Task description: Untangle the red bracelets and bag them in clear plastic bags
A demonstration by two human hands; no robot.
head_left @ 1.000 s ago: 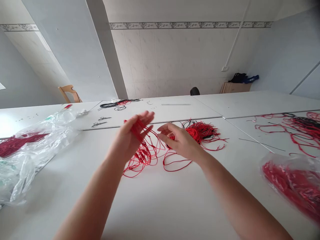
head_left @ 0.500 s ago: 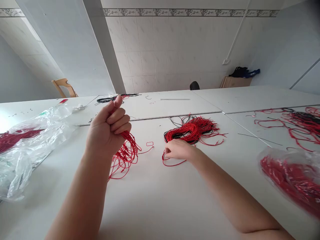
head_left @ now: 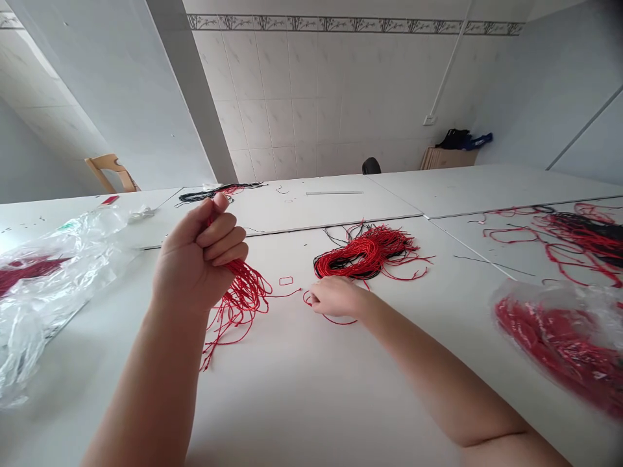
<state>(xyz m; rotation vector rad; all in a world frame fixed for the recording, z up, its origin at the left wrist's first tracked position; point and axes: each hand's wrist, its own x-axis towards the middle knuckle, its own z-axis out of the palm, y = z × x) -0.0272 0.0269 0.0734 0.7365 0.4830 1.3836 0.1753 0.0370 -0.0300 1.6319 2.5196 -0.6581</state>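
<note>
My left hand [head_left: 202, 250] is closed in a fist around a bundle of red cords [head_left: 248, 288], whose knotted ends hang down to the white table [head_left: 302, 389]. My right hand [head_left: 335, 297] is low over the table with its fingers pinched on a single red cord [head_left: 341, 322]; part of this cord curves out below the hand, and the fingertips are partly hidden. Just behind the right hand lies a looped pile of red and black cords [head_left: 363, 255]. Between the hands is a small red outlined rectangle [head_left: 286, 281] on the tabletop.
At the left, a crumpled clear plastic bag [head_left: 92, 259] holds dark red cords. A second bag of red cords [head_left: 559, 331] sits at the right, with loose red and black cords [head_left: 584, 230] behind it. Farther back are black cords [head_left: 209, 193] and a thin ruler-like strip [head_left: 335, 192].
The right hand has moved slightly left with the red cord, toward the hanging bundle. My left hand keeps its grip on the bundle. The whole view has shifted a little.
</note>
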